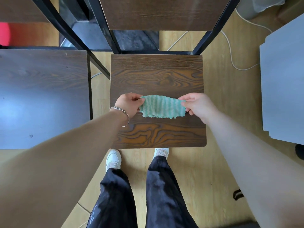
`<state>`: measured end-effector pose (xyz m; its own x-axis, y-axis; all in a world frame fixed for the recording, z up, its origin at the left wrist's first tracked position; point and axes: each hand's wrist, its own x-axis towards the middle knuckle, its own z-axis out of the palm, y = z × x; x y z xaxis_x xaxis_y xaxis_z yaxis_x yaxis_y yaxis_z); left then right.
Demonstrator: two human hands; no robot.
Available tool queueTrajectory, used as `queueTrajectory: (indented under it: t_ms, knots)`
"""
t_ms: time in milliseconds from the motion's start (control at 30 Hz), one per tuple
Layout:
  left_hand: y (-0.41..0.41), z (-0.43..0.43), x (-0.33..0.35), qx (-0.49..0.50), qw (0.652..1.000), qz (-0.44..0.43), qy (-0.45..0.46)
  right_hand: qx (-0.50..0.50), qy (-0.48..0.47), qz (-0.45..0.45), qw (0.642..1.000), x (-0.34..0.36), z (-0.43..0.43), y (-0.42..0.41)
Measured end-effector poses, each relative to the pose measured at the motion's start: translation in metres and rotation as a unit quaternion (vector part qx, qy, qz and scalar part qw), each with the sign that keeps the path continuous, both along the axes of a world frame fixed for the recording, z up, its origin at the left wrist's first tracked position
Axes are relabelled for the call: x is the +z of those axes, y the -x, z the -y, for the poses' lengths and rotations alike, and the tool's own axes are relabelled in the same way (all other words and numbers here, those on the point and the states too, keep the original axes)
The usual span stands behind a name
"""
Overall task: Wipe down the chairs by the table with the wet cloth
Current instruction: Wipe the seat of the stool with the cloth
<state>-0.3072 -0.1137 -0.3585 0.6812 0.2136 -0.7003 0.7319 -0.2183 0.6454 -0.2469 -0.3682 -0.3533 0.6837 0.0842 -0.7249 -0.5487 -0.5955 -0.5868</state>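
A green and white striped cloth point(162, 107) is stretched between my two hands just above the dark wooden seat of the chair point(156, 74) in front of me. My left hand point(129, 104) pinches the cloth's left end. My right hand point(196, 105) pinches its right end. The chair has a black metal frame and a wooden backrest point(161, 14) at the top of the view. A second chair seat point(42, 96) of the same kind stands to the left.
A grey board or tabletop point(283, 83) juts in at the right. A white cable point(230, 51) loops over the light wooden floor behind the chair. My feet in white shoes point(113, 159) stand right at the seat's front edge.
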Motion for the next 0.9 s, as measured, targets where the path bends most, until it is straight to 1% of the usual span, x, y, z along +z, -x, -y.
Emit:
queueTrajectory:
  t_ms: [67, 133, 200, 267, 367, 433, 600, 667, 767, 833, 900]
  knots:
    - [-0.012, -0.007, 0.008, -0.003, 1.0, 0.018, -0.002, -0.027, -0.006, 0.014, 1.0, 0.007, 0.0, -0.013]
    - [-0.024, -0.013, 0.018, -0.023, 0.998, 0.051, -0.021, -0.065, -0.037, 0.03, 0.997, 0.018, -0.001, -0.025]
    - [-0.032, -0.017, 0.03, -0.07, 0.991, 0.081, -0.079, -0.089, -0.059, 0.051, 0.993, 0.028, -0.002, -0.033]
    - [-0.035, -0.018, 0.038, -0.124, 0.976, 0.108, -0.143, -0.105, -0.079, 0.061, 0.989, 0.032, -0.001, -0.037]
    - [-0.027, -0.013, 0.036, -0.219, 0.943, 0.137, -0.209, -0.12, -0.099, 0.05, 0.987, 0.028, 0.004, -0.028]
    - [-0.014, -0.009, 0.021, -0.273, 0.924, 0.143, -0.228, -0.129, -0.091, 0.038, 0.987, 0.018, 0.009, -0.013]
    - [0.026, 0.007, -0.012, -0.372, 0.89, 0.115, -0.239, -0.17, -0.044, -0.005, 0.985, -0.019, 0.018, 0.036]
    - [0.037, 0.011, -0.018, -0.379, 0.885, 0.115, -0.243, -0.213, -0.023, 0.003, 0.977, -0.027, 0.018, 0.048]
    - [0.046, 0.01, -0.023, -0.349, 0.895, 0.12, -0.25, -0.284, -0.015, 0.027, 0.958, -0.03, 0.013, 0.051]
    - [0.049, 0.007, -0.022, -0.325, 0.901, 0.122, -0.262, -0.304, 0.004, 0.04, 0.952, -0.028, 0.007, 0.047]
    - [0.051, 0.003, -0.018, -0.312, 0.901, 0.101, -0.283, -0.319, 0.03, 0.029, 0.947, -0.027, 0.001, 0.039]
